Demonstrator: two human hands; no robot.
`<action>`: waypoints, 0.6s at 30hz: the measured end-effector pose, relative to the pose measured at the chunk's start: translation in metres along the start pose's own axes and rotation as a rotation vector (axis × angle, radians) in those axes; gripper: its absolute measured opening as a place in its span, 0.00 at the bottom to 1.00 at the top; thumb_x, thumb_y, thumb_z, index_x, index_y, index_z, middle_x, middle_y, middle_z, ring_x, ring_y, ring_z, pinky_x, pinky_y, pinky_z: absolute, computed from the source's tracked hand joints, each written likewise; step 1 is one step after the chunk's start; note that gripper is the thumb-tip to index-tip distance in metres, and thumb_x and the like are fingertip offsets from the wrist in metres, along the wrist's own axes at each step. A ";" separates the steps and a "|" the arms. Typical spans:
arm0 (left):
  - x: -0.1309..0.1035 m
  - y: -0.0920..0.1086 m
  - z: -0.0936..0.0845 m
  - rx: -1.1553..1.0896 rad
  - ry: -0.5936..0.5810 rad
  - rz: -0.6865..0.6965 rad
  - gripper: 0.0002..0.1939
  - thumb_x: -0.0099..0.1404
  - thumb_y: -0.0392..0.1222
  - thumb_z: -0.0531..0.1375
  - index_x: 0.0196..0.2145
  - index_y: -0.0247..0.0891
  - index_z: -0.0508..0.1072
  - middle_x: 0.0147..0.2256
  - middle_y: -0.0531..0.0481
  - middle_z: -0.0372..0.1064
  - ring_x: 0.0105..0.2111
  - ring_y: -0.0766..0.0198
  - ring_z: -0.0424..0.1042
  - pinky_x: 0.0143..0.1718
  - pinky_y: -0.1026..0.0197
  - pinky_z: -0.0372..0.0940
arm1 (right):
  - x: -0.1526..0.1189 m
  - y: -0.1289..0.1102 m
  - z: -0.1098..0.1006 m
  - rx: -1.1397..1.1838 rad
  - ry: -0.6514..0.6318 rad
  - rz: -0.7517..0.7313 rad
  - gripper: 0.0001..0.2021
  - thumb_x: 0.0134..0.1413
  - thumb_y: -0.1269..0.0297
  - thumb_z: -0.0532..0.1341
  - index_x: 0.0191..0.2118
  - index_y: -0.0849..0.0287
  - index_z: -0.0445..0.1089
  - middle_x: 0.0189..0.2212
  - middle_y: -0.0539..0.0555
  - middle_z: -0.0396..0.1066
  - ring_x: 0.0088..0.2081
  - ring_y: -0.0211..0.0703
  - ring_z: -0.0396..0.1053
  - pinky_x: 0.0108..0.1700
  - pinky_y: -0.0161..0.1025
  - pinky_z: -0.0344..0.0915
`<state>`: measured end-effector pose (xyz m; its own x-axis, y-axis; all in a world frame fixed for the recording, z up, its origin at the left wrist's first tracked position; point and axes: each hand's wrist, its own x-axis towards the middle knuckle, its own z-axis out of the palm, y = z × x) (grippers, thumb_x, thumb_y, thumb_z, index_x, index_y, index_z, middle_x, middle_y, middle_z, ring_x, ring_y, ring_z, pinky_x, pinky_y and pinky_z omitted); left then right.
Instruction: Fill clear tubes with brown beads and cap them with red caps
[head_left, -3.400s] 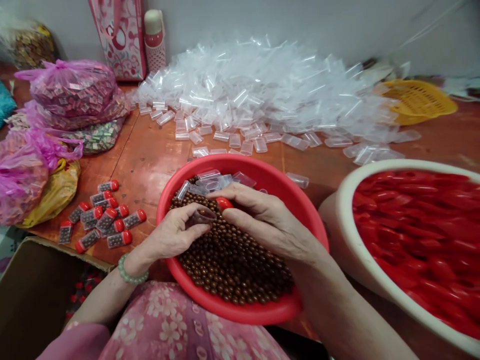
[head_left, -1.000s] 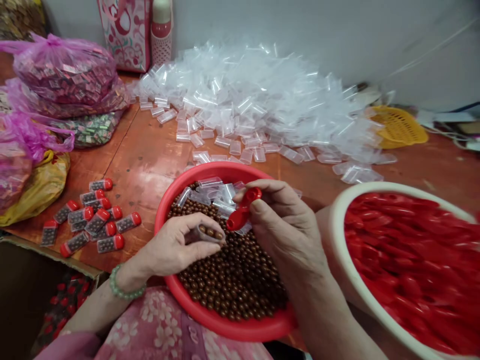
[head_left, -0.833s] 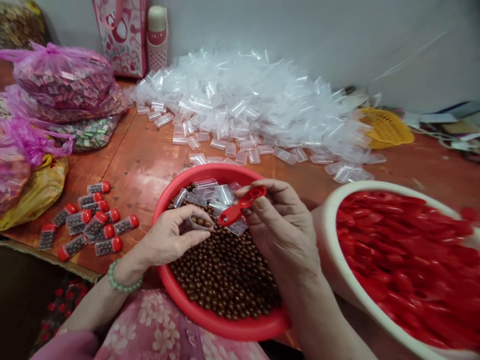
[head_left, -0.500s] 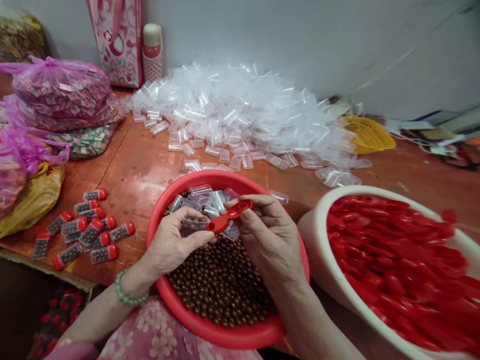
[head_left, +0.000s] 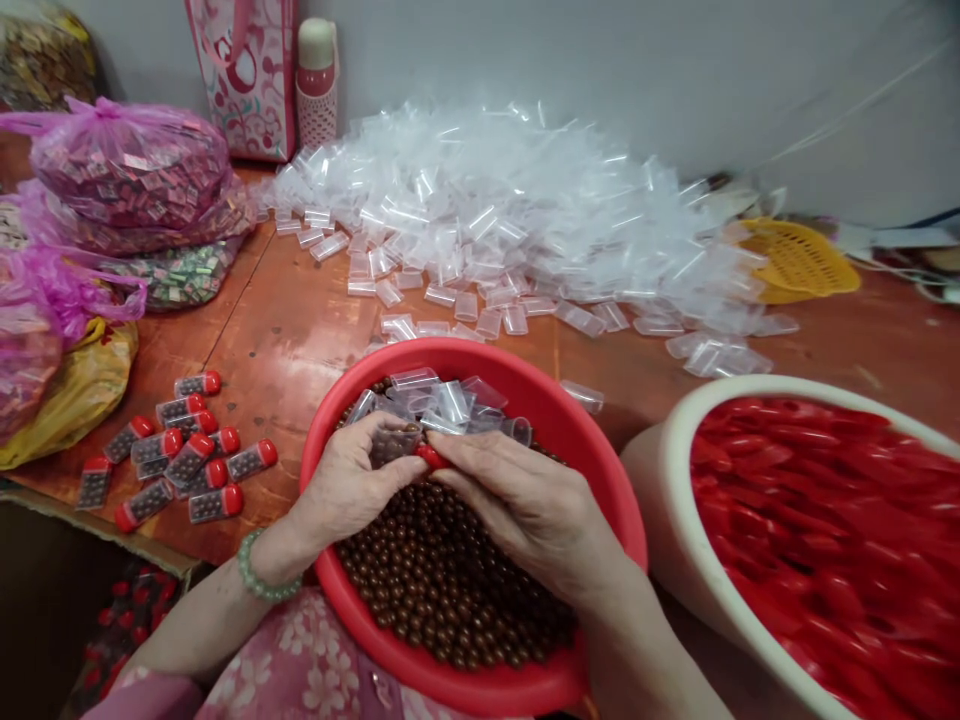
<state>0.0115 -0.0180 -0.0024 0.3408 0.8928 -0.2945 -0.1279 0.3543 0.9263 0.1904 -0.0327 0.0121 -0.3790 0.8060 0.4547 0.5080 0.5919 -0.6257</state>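
Over a red basin (head_left: pixel 611 480), my left hand (head_left: pixel 356 485) is closed around a small clear plastic case (head_left: pixel 395 443) with dark balls inside. A red plastic cap (head_left: pixel 430 457) sits at the case's right end. My right hand (head_left: pixel 525 500) pinches that cap, its fingers hiding most of it. Below both hands, brown beads (head_left: pixel 450 570) fill the basin. Behind the fingers, several clear cases (head_left: pixel 454 402) lie on the beads at the basin's far side.
Filled red-capped cases (head_left: pixel 187 460) lie on the table at left, near tied bags (head_left: pixel 127 170). A heap of clear cases (head_left: pixel 510 200) spreads along the wall. To the right stands a white tub (head_left: pixel 679 470) of red caps (head_left: pixel 832 520); a yellow basket (head_left: pixel 802 262) lies behind.
My right hand has moved left and down to the case's end. The red cap piece, earlier stretched out with two lobes showing, is now mostly covered by fingers. The view has shifted slightly.
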 end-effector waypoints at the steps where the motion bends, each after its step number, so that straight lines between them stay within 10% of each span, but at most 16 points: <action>1: 0.000 0.001 0.000 -0.021 -0.007 -0.011 0.12 0.55 0.38 0.65 0.36 0.35 0.68 0.32 0.53 0.71 0.32 0.67 0.70 0.41 0.62 0.65 | 0.000 -0.001 0.002 -0.017 -0.013 -0.017 0.19 0.58 0.74 0.61 0.54 0.53 0.71 0.40 0.56 0.78 0.40 0.43 0.77 0.41 0.39 0.77; 12: 0.004 -0.003 -0.012 -0.441 -0.076 -0.159 0.16 0.47 0.30 0.61 0.36 0.33 0.75 0.35 0.49 0.75 0.36 0.64 0.73 0.43 0.60 0.68 | -0.013 0.006 0.019 -0.227 -0.112 -0.046 0.26 0.60 0.78 0.53 0.63 0.56 0.61 0.48 0.62 0.73 0.49 0.50 0.72 0.50 0.49 0.73; 18: 0.007 -0.005 -0.021 -0.628 -0.258 -0.218 0.13 0.55 0.37 0.59 0.38 0.31 0.75 0.38 0.43 0.76 0.39 0.54 0.77 0.47 0.52 0.68 | -0.008 0.013 0.007 -0.029 -0.010 0.175 0.19 0.61 0.70 0.58 0.56 0.52 0.69 0.43 0.56 0.77 0.43 0.45 0.76 0.46 0.42 0.74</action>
<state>-0.0049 -0.0076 -0.0144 0.6195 0.7164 -0.3209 -0.5174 0.6801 0.5194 0.1946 -0.0315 -0.0044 -0.2902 0.8967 0.3342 0.5887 0.4426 -0.6764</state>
